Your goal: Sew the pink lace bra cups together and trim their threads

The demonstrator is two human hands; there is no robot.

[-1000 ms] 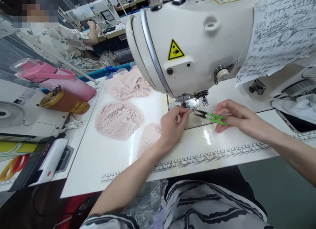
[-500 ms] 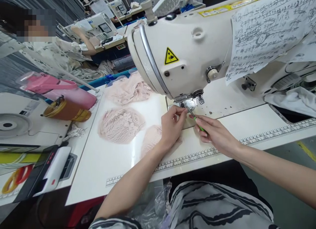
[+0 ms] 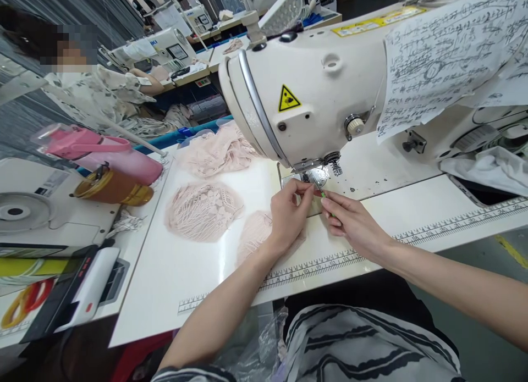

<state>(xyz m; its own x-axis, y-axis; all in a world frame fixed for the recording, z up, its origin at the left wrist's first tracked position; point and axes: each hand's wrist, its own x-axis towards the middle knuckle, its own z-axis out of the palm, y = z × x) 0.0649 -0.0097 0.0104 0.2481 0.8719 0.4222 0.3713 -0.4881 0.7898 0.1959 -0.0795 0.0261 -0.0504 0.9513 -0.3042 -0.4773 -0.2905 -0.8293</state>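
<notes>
Below the sewing machine head (image 3: 313, 90): the left hand (image 3: 289, 210) and right hand (image 3: 351, 221), fingertips close together just in front of the metal plate (image 3: 322, 176).
Left hand: thumb and forefinger tips together; whether they pinch anything, I cannot tell.
Right hand: fingers clamped on the green snips (image 3: 323, 194), which jut past its fingertips, beside the left ones.
Pink lace: nearer piece (image 3: 252, 233) partly hidden by the left wrist, larger piece (image 3: 202, 211) well left of the fingers.

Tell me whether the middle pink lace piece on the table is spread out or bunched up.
Spread out: the pink lace piece lies on the white table with its rounded outline and floral pattern showing.
</notes>
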